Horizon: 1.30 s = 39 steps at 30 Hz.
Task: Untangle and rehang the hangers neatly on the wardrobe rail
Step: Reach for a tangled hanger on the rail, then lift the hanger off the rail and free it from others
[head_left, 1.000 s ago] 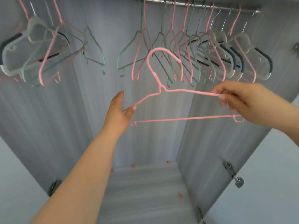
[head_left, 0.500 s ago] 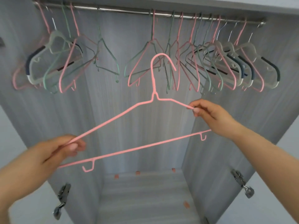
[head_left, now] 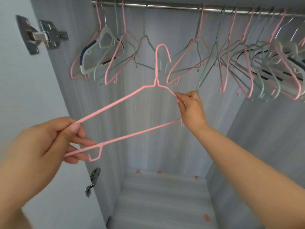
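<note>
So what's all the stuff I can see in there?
held hanger: one, pink wire, in both hands below the rail
rail: one, silver, across the top
hung hangers: many, pink, green and pale grey, bunched left and right on the rail
hinges: at least two, metal, on the left door
pegs: a few, pink, on the wardrobe floor
left hand: grips the hanger's near end
right hand: pinches its far shoulder

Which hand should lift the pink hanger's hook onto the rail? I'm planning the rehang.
Probably the right hand: it pinches the pink hanger near its neck, closer under the rail; the left hand holds the low far end.
</note>
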Motion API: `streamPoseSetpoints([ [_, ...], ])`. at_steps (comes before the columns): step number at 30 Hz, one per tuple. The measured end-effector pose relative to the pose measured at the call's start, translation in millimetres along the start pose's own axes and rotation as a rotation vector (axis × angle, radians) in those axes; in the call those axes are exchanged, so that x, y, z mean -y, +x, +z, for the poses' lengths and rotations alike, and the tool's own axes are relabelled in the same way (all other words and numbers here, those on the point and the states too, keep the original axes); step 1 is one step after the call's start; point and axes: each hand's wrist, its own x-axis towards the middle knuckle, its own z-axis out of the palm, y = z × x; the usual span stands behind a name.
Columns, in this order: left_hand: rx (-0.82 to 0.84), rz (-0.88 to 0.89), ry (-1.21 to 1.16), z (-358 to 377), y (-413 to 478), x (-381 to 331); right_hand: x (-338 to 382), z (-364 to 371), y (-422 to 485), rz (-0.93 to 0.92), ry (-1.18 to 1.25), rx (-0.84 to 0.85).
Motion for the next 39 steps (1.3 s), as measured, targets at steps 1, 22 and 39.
streamPoseSetpoints([
  [1, -0.009, 0.053, 0.046, 4, -3, -3, 4, 1, 5, 0.026, -0.010, 0.028],
  [22, -0.233, 0.292, 0.413, 100, -47, -88, 85, -44, 24, 0.254, 0.563, 0.076],
  [39, -0.199, 0.295, 0.568, 165, 31, -104, 39, -45, 99, 0.282, 0.478, 0.070],
])
